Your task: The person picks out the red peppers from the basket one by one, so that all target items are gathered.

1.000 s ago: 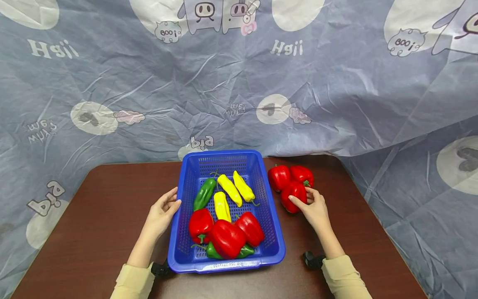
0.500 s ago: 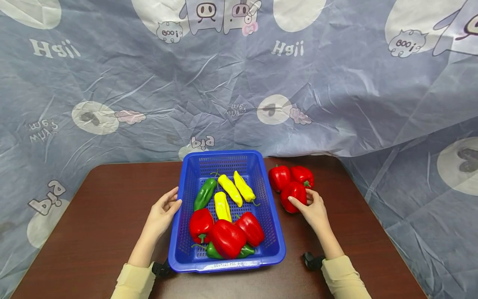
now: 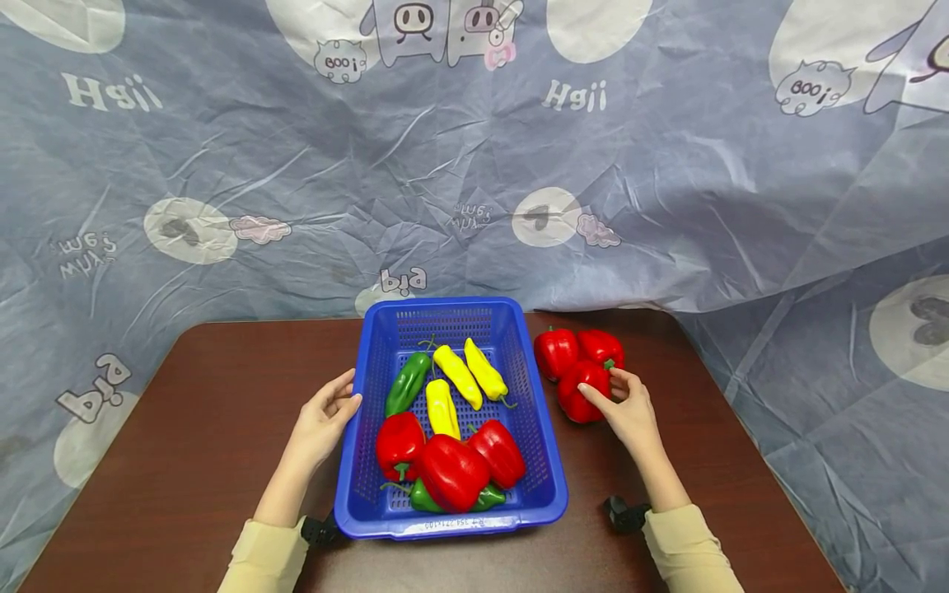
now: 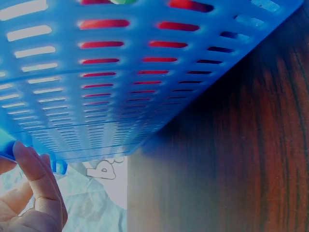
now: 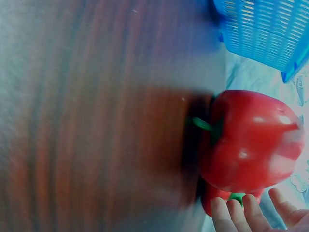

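Note:
A blue perforated basket (image 3: 452,529) stands on the table, and my left hand (image 3: 319,424) holds its left rim between thumb and fingers. In the left wrist view those fingers (image 4: 36,176) bend at the rim. Inside lie three red bell peppers (image 3: 455,473), three yellow peppers (image 3: 442,408) and two green ones (image 3: 408,385). Right of the basket, my right hand (image 3: 632,416) is beside the nearest of three red bell peppers (image 3: 574,403), its thumb overlapping that pepper. The right wrist view shows loosely extended fingers (image 5: 256,217) just below the pepper (image 5: 253,140).
Two more red bell peppers (image 3: 556,352) lie behind the near one, close to the basket's right wall. The brown table (image 3: 222,428) ends at a grey printed cloth (image 3: 415,165) hanging behind it. A dark wrist camera (image 3: 623,515) sits by the right sleeve.
My right hand has shifted slightly to the right, and its thumb and fingers have loosened from the near red bell pepper. My left hand and the basket have stayed in place.

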The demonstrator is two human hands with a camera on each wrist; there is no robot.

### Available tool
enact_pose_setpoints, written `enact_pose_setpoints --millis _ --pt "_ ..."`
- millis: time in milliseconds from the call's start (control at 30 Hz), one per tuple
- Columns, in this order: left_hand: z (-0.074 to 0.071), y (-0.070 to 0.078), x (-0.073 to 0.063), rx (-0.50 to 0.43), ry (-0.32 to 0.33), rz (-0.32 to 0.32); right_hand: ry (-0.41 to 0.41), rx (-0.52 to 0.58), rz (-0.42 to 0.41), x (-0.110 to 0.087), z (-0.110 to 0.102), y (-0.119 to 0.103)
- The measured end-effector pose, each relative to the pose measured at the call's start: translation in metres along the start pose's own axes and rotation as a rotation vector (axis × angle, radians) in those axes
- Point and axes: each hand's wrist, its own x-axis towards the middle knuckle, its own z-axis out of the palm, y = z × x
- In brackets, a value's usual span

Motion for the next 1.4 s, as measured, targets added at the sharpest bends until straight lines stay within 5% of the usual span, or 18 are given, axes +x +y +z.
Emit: enact_pose_setpoints --millis 600,1067,1400 --pt "-0.002 0.000 0.001 -0.007 -0.008 -0.009 0.058 0.047 -0.143 -0.005 -0.019 -0.058" --pt "-0.002 0.000 0.002 0.009 -0.006 -0.006 -0.122 0.158 -0.318 -0.028 -0.007 -0.123" --pt "-0.003 -0.001 0.003 0.013 -0.008 -0.009 -0.296 0.094 -0.491 -0.053 0.019 -0.153"
